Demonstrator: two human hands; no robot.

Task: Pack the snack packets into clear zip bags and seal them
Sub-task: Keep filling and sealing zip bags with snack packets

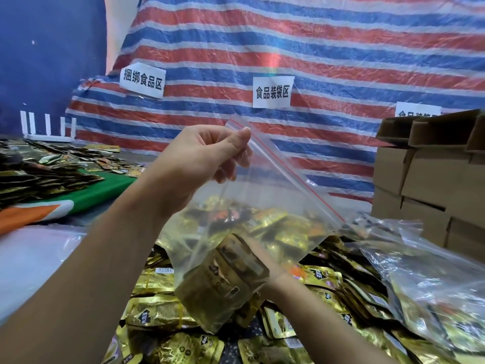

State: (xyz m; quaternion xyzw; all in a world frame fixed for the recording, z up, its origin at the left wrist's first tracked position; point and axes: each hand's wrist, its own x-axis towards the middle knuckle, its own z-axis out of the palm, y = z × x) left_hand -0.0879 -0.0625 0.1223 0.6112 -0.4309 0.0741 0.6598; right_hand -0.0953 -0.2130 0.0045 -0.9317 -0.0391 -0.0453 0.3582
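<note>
bench [31,261] heaped w/ gold foil snack packets [157,313], striped red-blue-white tarp [328,48] behind w/ 3 white paper signs. left hand [199,158] pinches clear zip bag [262,200] rim, held up; right hand [265,269] inside bag grips 1 packet. brown cardboard boxes [430,179] stacked right.

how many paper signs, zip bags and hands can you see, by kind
paper signs on the striped tarp: 3 (left, middle, right one partly cut off)
clear zip bags: 2 (held bag, filled bag lying at right)
hands: 2 (left hand, right hand inside the held bag)
total: 7
</note>
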